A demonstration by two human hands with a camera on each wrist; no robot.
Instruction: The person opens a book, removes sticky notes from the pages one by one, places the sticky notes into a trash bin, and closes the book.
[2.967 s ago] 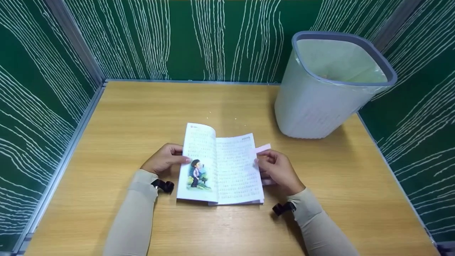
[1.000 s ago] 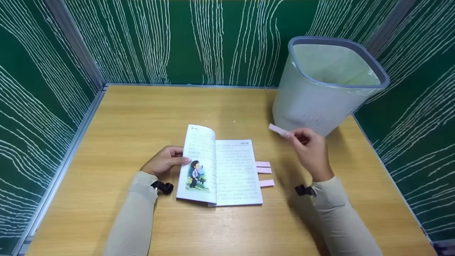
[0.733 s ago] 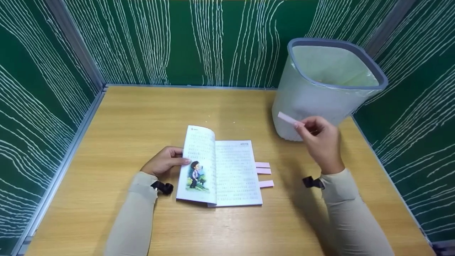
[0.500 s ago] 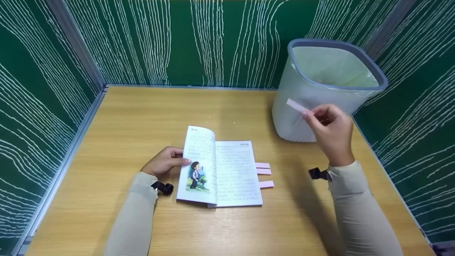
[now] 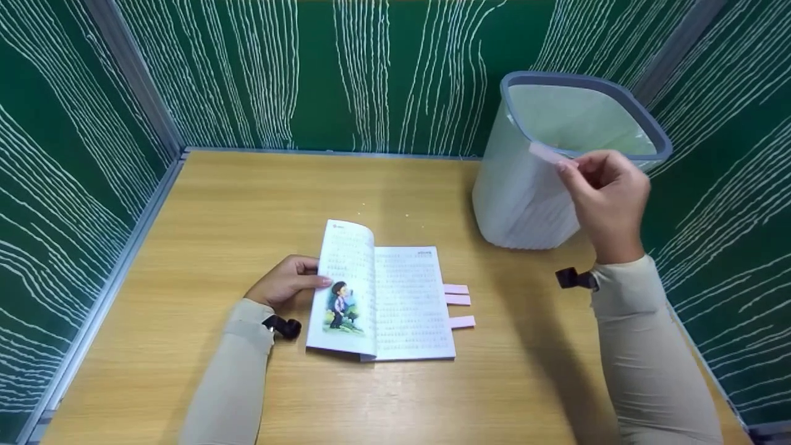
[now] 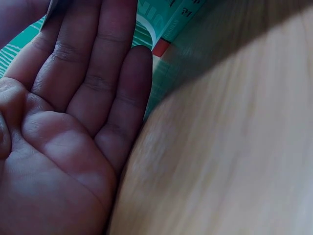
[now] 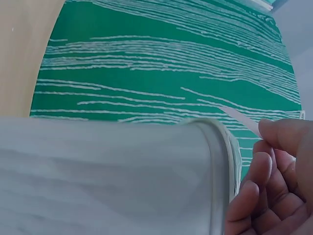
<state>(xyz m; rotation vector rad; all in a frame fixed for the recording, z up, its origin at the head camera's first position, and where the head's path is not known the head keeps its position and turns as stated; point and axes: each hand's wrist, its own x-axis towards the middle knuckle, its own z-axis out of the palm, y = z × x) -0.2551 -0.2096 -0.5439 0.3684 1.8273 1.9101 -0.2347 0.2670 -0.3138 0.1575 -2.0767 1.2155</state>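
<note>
An open book [image 5: 411, 321] lies on the table, its left pages raised and curving. My left hand [image 5: 287, 281] holds those left pages at the outer edge, thumb on top and fingers underneath; the left wrist view shows the palm and the green cover [image 6: 159, 24] behind the fingers. Up at the front rim of the trash bin [image 5: 525, 198], my right hand [image 5: 612, 201] pinches a pale pink sticky tab [image 5: 545, 152] between thumb and forefinger. In the right wrist view the tab [image 7: 240, 120] sticks out past the bin's rim. Several pink sticky tabs [image 5: 458, 300] protrude from the book's right edge.
The bin has a grey rim and a pale green liner bag [image 5: 575, 117], and stands at the table's back right. Green walls with white lines [image 5: 321, 80] enclose the table [image 5: 266, 191]. Tiny white specks lie behind the book.
My right hand has pulled a pink tab from the book's right edge and carried it up and right to the bin's rim. The left hand has stayed on the book.
</note>
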